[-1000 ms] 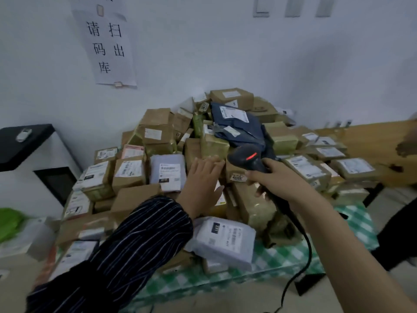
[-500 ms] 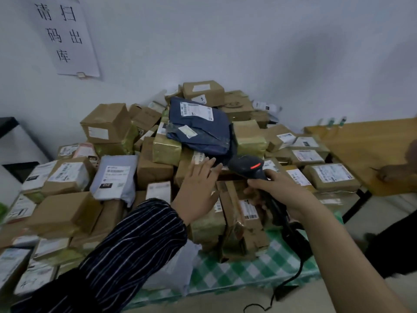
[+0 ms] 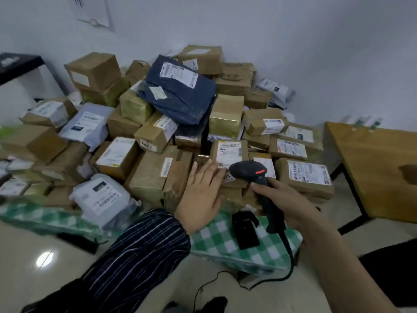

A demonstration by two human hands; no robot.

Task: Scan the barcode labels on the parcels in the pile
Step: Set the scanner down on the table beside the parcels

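My hands dropped to the front edge of the table [image 3: 225, 247]. Left hand [image 3: 200, 197] lies flat on the parcels [image 3: 178, 177]; right hand [image 3: 291, 206] grips the scanner [image 3: 248, 171]. Next I aim at the white label [image 3: 229, 151].

The only camera sat on the person's head and looked forward and down, close to the front edge of the green-checked table [image 3: 225, 243] with brown cardboard parcels [image 3: 151, 179].

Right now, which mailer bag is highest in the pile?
The dark blue mailer, lying across the boxes at the pile's centre, label up. The pale mailers lie lower, toward the pile's edges.
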